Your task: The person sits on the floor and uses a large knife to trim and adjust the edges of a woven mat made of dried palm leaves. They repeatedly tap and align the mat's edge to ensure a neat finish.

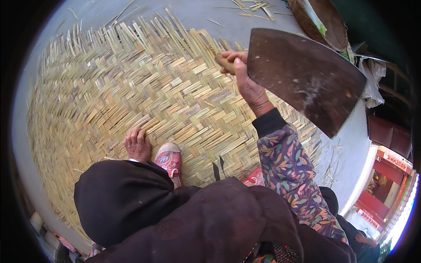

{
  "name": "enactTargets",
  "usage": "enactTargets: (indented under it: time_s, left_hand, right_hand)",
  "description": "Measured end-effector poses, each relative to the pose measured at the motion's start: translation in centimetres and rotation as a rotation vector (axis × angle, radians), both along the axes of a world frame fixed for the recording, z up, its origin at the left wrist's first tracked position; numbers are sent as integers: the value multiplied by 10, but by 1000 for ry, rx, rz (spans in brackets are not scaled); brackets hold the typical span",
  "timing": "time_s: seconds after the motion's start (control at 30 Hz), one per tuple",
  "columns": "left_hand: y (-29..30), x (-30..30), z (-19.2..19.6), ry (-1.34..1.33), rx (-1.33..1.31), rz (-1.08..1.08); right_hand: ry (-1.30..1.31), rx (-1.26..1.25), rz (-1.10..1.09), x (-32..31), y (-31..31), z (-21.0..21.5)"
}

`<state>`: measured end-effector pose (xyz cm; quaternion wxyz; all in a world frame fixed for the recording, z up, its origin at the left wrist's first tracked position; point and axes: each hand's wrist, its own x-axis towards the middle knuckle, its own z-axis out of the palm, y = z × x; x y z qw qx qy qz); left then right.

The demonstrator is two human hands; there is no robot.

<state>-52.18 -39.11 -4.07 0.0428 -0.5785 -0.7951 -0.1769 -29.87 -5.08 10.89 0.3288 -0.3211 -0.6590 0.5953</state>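
Observation:
A large woven mat (pixel 109 101) of flat, pale green and tan strips lies on the floor, loose strip ends sticking out along its far edge. My right hand (pixel 251 90) is wrapped round the short wooden handle of a broad, dark cleaver (pixel 302 74). The wide blade is raised above the mat's right side and hides part of it. Beside my left shoe (pixel 169 158), which is pink and stands on the mat, my left hand (pixel 137 143) rests on the weave with its fingers down and nothing visible in them. My right shoe (pixel 255 176) shows only partly.
Loose cut strips (pixel 258 8) are scattered over the grey floor (pixel 193 15) beyond the mat. A brown container (pixel 322 22) and a white plastic bag (pixel 372 81) are at the far right. Part of a person (pixel 366 240) shows at the lower right, near a red doorway (pixel 381 188).

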Motion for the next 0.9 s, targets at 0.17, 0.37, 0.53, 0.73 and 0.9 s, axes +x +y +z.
enactTargets:
  time_s: [0.17,0.37,0.53,0.73,0.9]
  left_hand:
    - [3,0,0,17,5,-10]
    - [4,0,0,20,10,-14]
    - [0,0,-2,22,10,-6]
    - [2,1,-3,33,26,-7]
    - [3,1,-3,35,51,-6]
  right_hand:
    - [-152,173,-76,14,13,-24]
    - [-544,185,-11,32,-3,-119]
    - [-290,201,14,28,26,-52]
    - [-27,-8,-68,28,31,-41]
    - [-251,-171,-130,35,15,-96]
